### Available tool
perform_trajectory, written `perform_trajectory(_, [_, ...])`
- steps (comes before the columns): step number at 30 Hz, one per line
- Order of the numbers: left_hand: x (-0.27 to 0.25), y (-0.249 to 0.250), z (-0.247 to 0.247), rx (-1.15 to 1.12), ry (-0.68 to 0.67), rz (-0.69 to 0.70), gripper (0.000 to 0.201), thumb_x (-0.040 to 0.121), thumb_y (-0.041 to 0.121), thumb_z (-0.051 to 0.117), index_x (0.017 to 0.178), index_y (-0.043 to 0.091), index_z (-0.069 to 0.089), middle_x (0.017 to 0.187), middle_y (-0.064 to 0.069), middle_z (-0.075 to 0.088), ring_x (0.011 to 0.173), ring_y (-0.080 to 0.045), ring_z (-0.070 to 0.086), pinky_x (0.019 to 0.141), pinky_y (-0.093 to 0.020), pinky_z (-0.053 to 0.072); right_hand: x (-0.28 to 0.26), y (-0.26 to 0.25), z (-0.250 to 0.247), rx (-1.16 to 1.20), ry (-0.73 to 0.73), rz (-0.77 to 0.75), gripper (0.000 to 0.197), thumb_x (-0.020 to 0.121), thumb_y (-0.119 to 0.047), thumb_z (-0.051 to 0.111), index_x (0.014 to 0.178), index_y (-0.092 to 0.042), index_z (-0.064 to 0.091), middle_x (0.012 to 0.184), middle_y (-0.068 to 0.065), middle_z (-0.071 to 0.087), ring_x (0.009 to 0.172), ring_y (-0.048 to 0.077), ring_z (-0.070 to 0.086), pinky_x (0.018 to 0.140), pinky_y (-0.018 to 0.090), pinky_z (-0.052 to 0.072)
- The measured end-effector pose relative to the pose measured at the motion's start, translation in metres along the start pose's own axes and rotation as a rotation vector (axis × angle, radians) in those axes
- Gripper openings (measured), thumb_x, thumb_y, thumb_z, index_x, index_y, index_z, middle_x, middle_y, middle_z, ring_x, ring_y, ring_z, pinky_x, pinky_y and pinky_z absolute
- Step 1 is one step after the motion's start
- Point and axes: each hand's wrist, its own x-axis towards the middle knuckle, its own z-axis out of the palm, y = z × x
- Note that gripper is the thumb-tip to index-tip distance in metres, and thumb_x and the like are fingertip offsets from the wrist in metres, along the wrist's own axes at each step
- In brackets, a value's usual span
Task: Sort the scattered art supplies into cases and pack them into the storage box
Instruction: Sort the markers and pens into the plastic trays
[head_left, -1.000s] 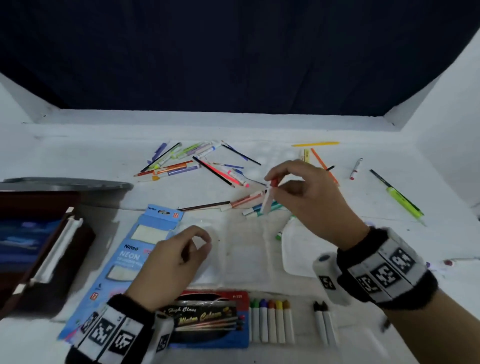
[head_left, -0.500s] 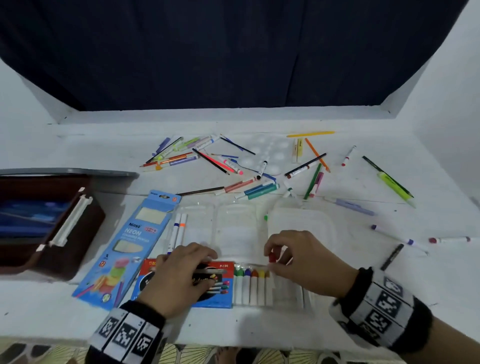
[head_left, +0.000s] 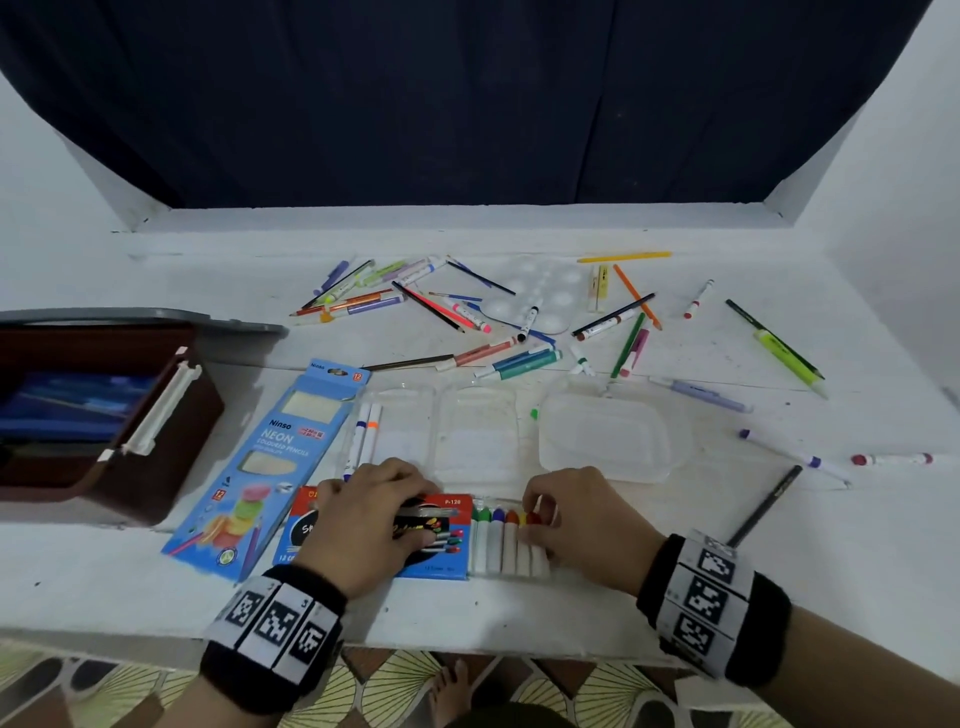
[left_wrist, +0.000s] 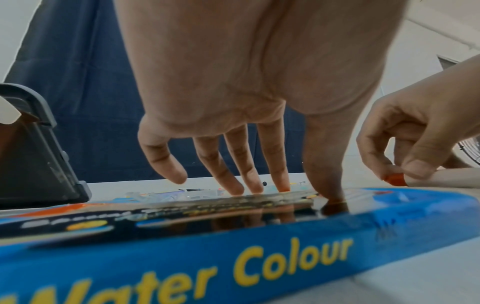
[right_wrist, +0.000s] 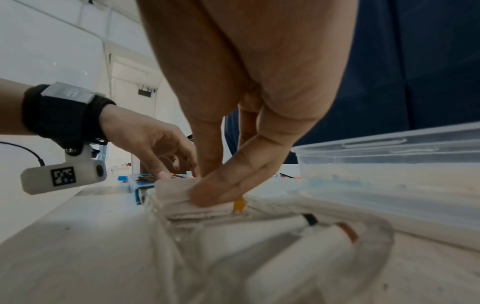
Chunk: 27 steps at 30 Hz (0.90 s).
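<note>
My left hand (head_left: 363, 514) lies flat, fingers straight, pressing on the blue water colour box (head_left: 441, 564) at the table's (head_left: 675, 597) near edge, likely to keep it from sliding. My right hand (head_left: 582, 519) pinches the red-capped paint tube (head_left: 533, 519) between thumb and fingers, seating it as the sixth tube in the box's clear tray (head_left: 506, 545): green, green, blue, orange, yellow, red. The brown storage box (head_left: 156, 467) waits open, far left, with loose pens scattered beyond
</note>
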Motion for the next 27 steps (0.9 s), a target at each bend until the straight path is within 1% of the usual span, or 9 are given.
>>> perform_trajectory(2, [0.001,0.0,-0.001,0.014,-0.003,0.0,0.045,0.086,0.055,0.066,0.129,0.048,0.053,0.125,0.028,0.044,0.121,-0.004,0.042,0.095,-0.041,0.029,-0.001,0.0,-0.001,-0.011,-0.01,-0.001,0.019,0.086,-0.033,0.074,0.095,-0.017,0.069,0.088,-0.007,0.062,0.072,0.007,0.056,0.06,0.015,0.042])
perform_trajectory(5, [0.003,0.001,-0.002,0.028,-0.009,-0.004,0.046,0.086,0.055,0.067,0.129,0.047,0.054,0.126,0.027,0.044,0.122,-0.004,0.042,0.097,-0.04,0.027,-0.003,0.003,-0.005,-0.02,-0.006,-0.002,0.014,0.087,-0.026,0.073,0.096,-0.015,0.069,0.093,-0.003,0.064,0.074,0.006,0.059,0.063,0.012,0.044])
perform_trajectory(8, [0.004,0.001,-0.003,0.034,-0.008,-0.006,0.047,0.085,0.055,0.066,0.129,0.046,0.054,0.125,0.027,0.044,0.122,-0.003,0.042,0.099,-0.04,0.026,-0.003,0.005,-0.008,-0.023,0.021,0.015,0.013,0.086,-0.026,0.073,0.09,-0.016,0.067,0.089,-0.004,0.063,0.071,0.006,0.059,0.06,0.013,0.043])
perform_trajectory(11, [0.005,0.002,-0.005,0.037,-0.011,-0.01,0.046,0.085,0.055,0.067,0.129,0.046,0.055,0.125,0.027,0.045,0.122,-0.003,0.042,0.102,-0.041,0.026,-0.001,0.002,-0.004,-0.012,0.033,0.043,0.02,0.082,-0.028,0.079,0.086,-0.013,0.065,0.085,-0.003,0.063,0.072,0.012,0.06,0.059,0.017,0.046])
perform_trajectory(14, [0.006,0.002,-0.007,0.042,-0.014,-0.005,0.045,0.084,0.055,0.068,0.127,0.047,0.056,0.122,0.027,0.045,0.121,-0.003,0.043,0.102,-0.042,0.027,0.001,0.001,-0.003,-0.011,0.028,0.052,0.026,0.079,-0.029,0.081,0.085,-0.009,0.066,0.082,-0.002,0.063,0.073,0.016,0.061,0.06,0.019,0.046])
perform_trajectory(18, [0.008,0.0,-0.008,0.047,-0.028,-0.001,0.046,0.084,0.056,0.068,0.128,0.046,0.056,0.12,0.028,0.042,0.12,-0.003,0.043,0.1,-0.04,0.027,-0.001,0.008,-0.009,-0.006,0.026,0.061,0.026,0.077,-0.032,0.082,0.086,-0.012,0.068,0.083,-0.005,0.063,0.074,0.011,0.061,0.06,0.016,0.047])
perform_trajectory(21, [0.009,0.0,-0.008,0.045,-0.031,-0.001,0.047,0.084,0.056,0.068,0.128,0.046,0.056,0.12,0.029,0.042,0.12,-0.003,0.043,0.1,-0.039,0.028,-0.004,0.013,-0.012,0.034,0.056,0.072,0.022,0.076,-0.027,0.084,0.083,-0.013,0.067,0.08,-0.008,0.065,0.069,0.009,0.061,0.06,0.015,0.048])
perform_trajectory(24, [0.01,0.001,-0.007,0.037,-0.029,-0.003,0.047,0.083,0.056,0.07,0.126,0.046,0.057,0.119,0.028,0.044,0.119,-0.003,0.044,0.101,-0.039,0.029,-0.004,0.014,-0.011,0.05,0.078,0.067,0.023,0.075,-0.026,0.085,0.082,-0.013,0.067,0.08,-0.006,0.065,0.07,0.009,0.06,0.061,0.014,0.047])
perform_trajectory(27, [0.011,0.001,-0.008,0.042,-0.03,-0.012,0.047,0.082,0.056,0.07,0.126,0.046,0.057,0.119,0.028,0.044,0.118,-0.003,0.044,0.102,-0.039,0.03,-0.003,0.013,-0.007,0.025,0.066,0.056,0.028,0.074,-0.032,0.085,0.082,-0.012,0.067,0.083,-0.003,0.064,0.077,0.013,0.058,0.064,0.018,0.044])
